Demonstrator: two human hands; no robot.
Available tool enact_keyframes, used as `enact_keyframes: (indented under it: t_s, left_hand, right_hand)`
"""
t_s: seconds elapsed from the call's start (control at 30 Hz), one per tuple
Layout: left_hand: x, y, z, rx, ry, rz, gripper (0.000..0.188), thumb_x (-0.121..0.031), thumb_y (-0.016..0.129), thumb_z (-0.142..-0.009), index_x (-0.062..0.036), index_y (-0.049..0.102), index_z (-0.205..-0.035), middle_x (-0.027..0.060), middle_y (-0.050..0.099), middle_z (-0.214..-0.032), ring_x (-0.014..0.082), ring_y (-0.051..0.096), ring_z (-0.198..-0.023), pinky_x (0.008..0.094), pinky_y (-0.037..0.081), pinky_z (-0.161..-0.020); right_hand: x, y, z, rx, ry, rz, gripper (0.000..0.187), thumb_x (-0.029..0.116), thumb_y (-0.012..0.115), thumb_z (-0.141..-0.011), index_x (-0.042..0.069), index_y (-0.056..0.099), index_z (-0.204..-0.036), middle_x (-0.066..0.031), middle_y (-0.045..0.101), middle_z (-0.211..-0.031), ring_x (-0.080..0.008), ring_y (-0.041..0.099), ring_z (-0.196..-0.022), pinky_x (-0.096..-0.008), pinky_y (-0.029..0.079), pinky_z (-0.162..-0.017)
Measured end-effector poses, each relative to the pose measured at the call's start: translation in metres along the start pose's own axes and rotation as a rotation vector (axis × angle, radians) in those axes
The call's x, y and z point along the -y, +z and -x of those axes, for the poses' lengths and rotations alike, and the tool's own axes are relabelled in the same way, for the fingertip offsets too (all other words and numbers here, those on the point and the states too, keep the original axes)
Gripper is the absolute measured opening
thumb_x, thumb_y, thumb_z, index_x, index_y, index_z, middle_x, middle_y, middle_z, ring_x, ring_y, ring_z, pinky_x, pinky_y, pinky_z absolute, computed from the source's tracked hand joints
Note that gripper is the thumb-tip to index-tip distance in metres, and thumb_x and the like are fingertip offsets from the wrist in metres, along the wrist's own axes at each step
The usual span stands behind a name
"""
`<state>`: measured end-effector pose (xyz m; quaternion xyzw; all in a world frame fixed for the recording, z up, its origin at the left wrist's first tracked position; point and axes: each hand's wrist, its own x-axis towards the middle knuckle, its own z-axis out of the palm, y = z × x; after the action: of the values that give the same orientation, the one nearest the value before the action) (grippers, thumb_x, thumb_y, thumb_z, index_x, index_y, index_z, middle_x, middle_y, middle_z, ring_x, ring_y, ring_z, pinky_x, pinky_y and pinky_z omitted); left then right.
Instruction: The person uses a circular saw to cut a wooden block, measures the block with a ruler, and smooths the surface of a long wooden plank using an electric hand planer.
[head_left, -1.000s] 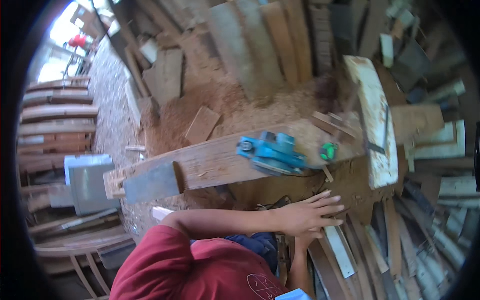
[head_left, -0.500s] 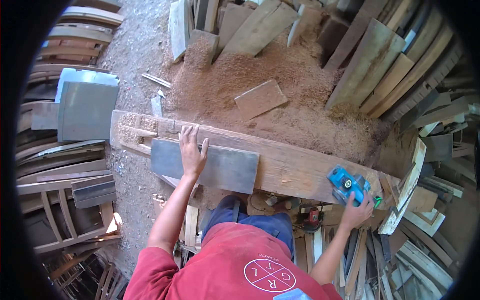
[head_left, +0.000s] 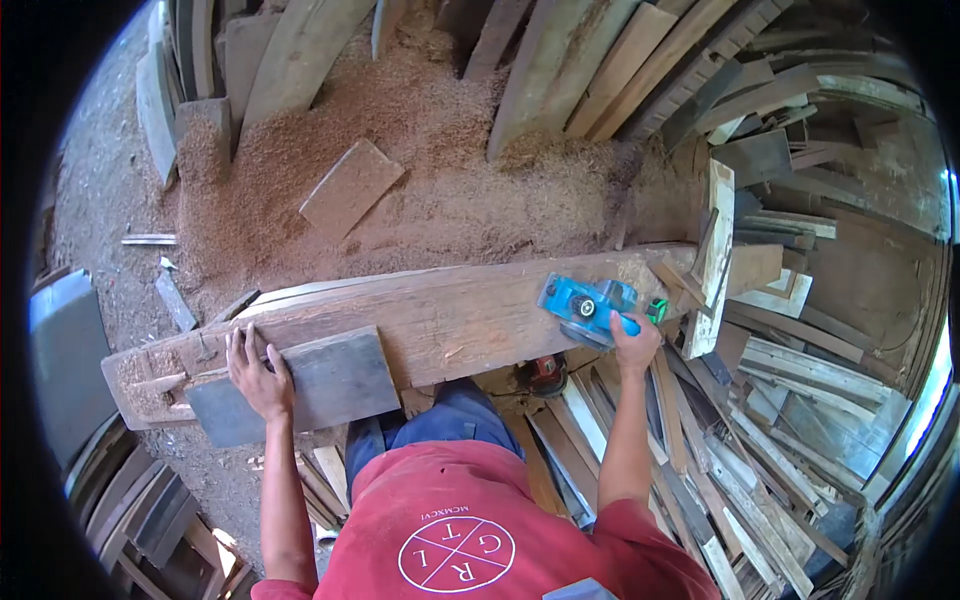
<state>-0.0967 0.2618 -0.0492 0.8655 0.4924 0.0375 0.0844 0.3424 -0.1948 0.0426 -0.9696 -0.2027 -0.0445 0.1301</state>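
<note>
My left hand point(head_left: 260, 375) lies with fingers stretched out over the far edge of a grey rectangular board point(head_left: 330, 385). That board rests on a long, rough plank bench point(head_left: 440, 305). My right hand point(head_left: 635, 343) is wrapped round the rear handle of a blue electric planer point(head_left: 588, 302), which sits near the bench's right end. Just beyond that hand is a small green and black object point(head_left: 656, 310), its kind unclear. Wood shavings and a short wooden piece point(head_left: 160, 385) are at the bench's left end.
Beyond the bench, a heap of sawdust point(head_left: 420, 200) holds a loose flat board point(head_left: 352, 188). Planks point(head_left: 560, 80) lean at the back. An upright pale board point(head_left: 712, 260) stands at the bench's right end. A red power tool point(head_left: 547, 375) is below; offcuts point(head_left: 740, 470) crowd the right.
The view has swung to the right, so the bench and boards appear farther left. My left hand remains on the grey board and my right hand stays on the planer.
</note>
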Motion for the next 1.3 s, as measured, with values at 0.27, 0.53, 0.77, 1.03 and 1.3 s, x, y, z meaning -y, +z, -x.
enact_keyframes:
  t_s: [0.27, 0.53, 0.77, 1.03, 1.3]
  left_hand:
    - [-0.007, 0.003, 0.001, 0.003, 0.011, -0.003, 0.053, -0.026, 0.055, -0.101, -0.0146, 0.053, -0.152, 0.0179, 0.044, -0.158, 0.0353, 0.035, -0.152, 0.0484, 0.026, -0.123]
    - [-0.005, 0.007, -0.014, -0.008, 0.026, -0.101, 0.051, -0.008, 0.058, -0.095, -0.0085, 0.057, -0.146, 0.0217, 0.051, -0.151, 0.0390, 0.042, -0.146, 0.0492, 0.030, -0.122]
    - [-0.363, 0.097, -0.104, 0.524, 0.383, 0.422, 0.035, -0.012, 0.066, -0.095, -0.0052, 0.066, -0.130, 0.0195, 0.067, -0.130, 0.0393, 0.061, -0.124, 0.0437, 0.048, -0.106]
    - [-0.738, 0.338, -0.074, 0.877, 1.488, -0.070, 0.044, -0.021, 0.065, -0.091, -0.0094, 0.061, -0.134, 0.0136, 0.065, -0.130, 0.0345, 0.061, -0.124, 0.0474, 0.051, -0.103]
    - [-0.844, 0.481, 0.017, 0.959, 1.452, -0.148, 0.041, -0.026, 0.057, -0.098, -0.0127, 0.063, -0.136, 0.0129, 0.052, -0.149, 0.0357, 0.048, -0.139, 0.0485, 0.045, -0.111]
  right_hand:
    - [-0.056, 0.008, -0.012, -0.140, 0.249, -0.021, 0.037, 0.037, 0.084, -0.082, 0.001, 0.076, -0.081, -0.0172, 0.070, -0.070, -0.0327, 0.069, -0.065, -0.0419, 0.053, -0.064]
    - [-0.041, 0.010, -0.028, -0.191, 0.143, -0.016, 0.027, 0.033, 0.080, -0.083, 0.008, 0.073, -0.080, -0.0132, 0.071, -0.078, -0.0366, 0.067, -0.073, -0.0480, 0.052, -0.067]
    - [-0.065, -0.020, -0.032, 0.093, 0.014, -0.194, 0.045, 0.045, 0.080, -0.081, 0.010, 0.072, -0.109, -0.0116, 0.066, -0.080, -0.0350, 0.065, -0.073, -0.0485, 0.050, -0.066]
    - [-0.110, -0.028, -0.037, 0.514, -0.133, -0.392, 0.056, 0.037, 0.083, -0.075, 0.014, 0.072, -0.126, -0.0030, 0.065, -0.080, -0.0225, 0.066, -0.066, -0.0369, 0.056, -0.064]
    - [-0.127, -0.025, -0.051, 0.470, -0.159, -0.461, 0.049, 0.023, 0.067, -0.082, 0.015, 0.070, -0.130, 0.0035, 0.061, -0.081, -0.0131, 0.065, -0.070, -0.0244, 0.050, -0.063]
